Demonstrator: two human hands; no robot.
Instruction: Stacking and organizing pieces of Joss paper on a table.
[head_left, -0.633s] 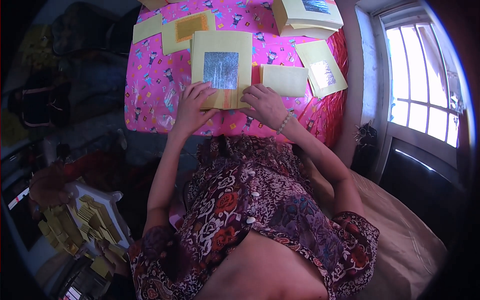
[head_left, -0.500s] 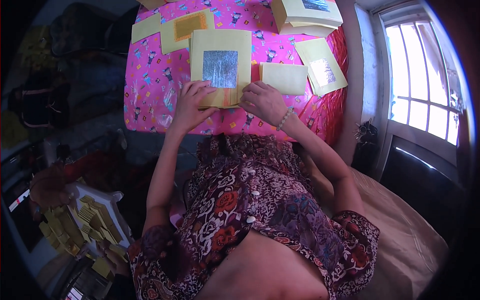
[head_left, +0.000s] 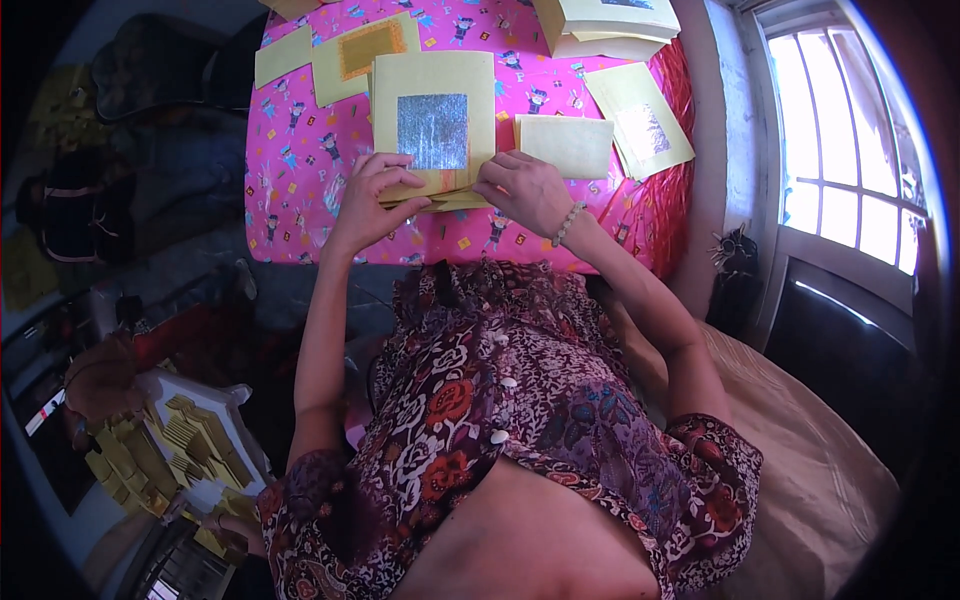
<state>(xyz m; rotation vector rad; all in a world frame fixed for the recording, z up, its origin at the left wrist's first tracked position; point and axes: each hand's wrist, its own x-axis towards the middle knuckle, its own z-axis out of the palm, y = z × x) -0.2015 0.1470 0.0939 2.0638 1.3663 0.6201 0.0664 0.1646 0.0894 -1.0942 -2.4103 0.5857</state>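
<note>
Head view: both hands (head_left: 378,202) pinch the silver-patched stack (head_left: 433,125) at its near edge, plain sheets (head_left: 565,147) just right.

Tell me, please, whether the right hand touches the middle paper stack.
Touching: the head view shows the right hand holding the middle paper stack by its near edge.

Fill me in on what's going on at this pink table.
A person has both bare hands on a small stack of yellow sheets with a silver square on top. The left hand is at the near left corner, the right hand curled at the near right; how firmly they grip is unclear. On the pink table cover, a smaller plain piece of yellow paper lies to the right, and a thick yellow paper pile sits at the upper right.
</note>
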